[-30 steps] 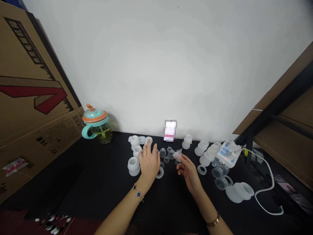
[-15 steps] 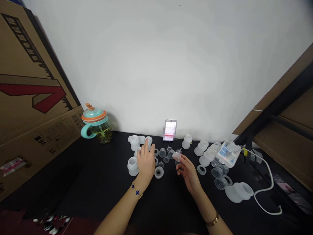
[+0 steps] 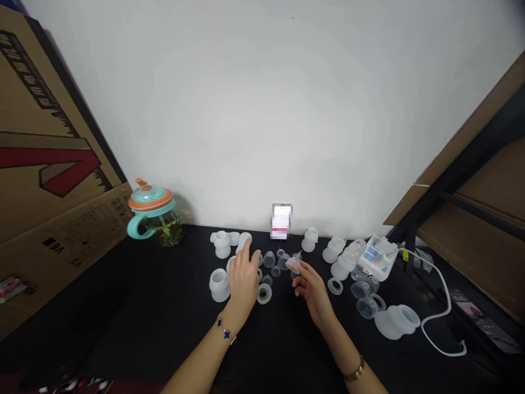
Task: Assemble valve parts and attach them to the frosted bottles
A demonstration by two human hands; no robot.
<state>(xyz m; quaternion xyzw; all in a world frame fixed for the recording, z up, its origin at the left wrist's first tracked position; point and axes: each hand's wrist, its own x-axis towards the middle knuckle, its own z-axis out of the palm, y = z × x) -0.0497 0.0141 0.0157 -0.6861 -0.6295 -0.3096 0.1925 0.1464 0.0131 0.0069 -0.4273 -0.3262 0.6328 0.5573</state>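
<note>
My left hand [image 3: 245,276] reaches flat over the white plastic bottles, fingers stretched out. A white bottle [image 3: 244,239] lies just past its fingertips, and another bottle is partly hidden beside the fingers; I cannot tell whether they touch. An open-necked white bottle [image 3: 220,284] stands left of this hand. My right hand [image 3: 314,293] pinches a translucent plastic cap [image 3: 292,265] between thumb and fingertips, above the black table. Between the hands lie several small clear plastic pieces, among them a clear cup [image 3: 269,259] and a white ring [image 3: 264,294].
A teal-lidded glass teapot [image 3: 158,216] stands at left beside a large cardboard box [image 3: 61,219]. A small lit screen [image 3: 281,221] leans on the wall. At right are bottles with clear tops, a white electric device [image 3: 379,257], its white cord [image 3: 447,290] and a wide-mouthed bottle [image 3: 397,322].
The view has shifted slightly, so everything sits a little differently in frame. Both hands keep nearly the same pose, and the cap stays in my right fingers.
</note>
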